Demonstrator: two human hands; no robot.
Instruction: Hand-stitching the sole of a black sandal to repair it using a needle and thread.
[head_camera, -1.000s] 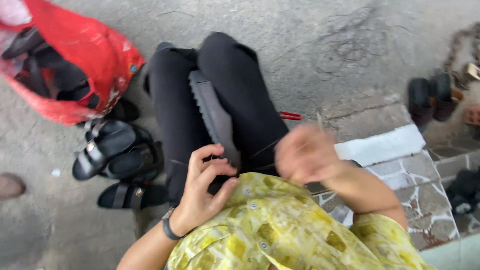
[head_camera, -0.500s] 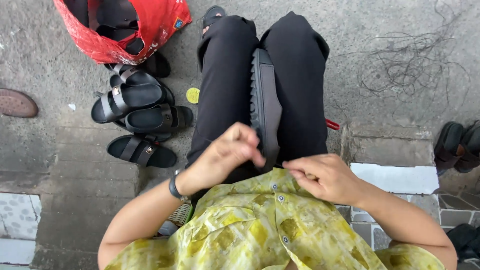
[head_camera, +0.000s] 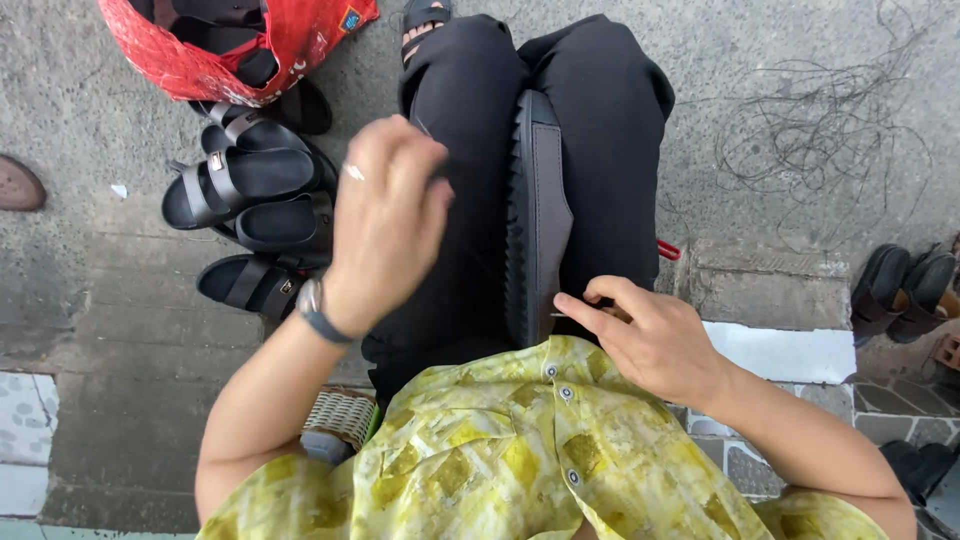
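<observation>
The long black ridged shoe sole (head_camera: 535, 215) lies wedged edge-up between the seated person's black-trousered knees. The right hand (head_camera: 655, 340) pinches a thin needle-like tool (head_camera: 575, 313) at its near end; the left hand (head_camera: 385, 220) is raised with its fingers curled, and what it holds I cannot tell. Keeping the knees tight should steady the sole for each stitch. Black strapped sandals (head_camera: 250, 200) wait beside.

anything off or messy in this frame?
A tangle of loose dark thread lies strewn on the concrete, upper right. Black sandals sit in an uneven heap at left. The shoe sole stands on edge between the knees, right hand at its near end.
</observation>
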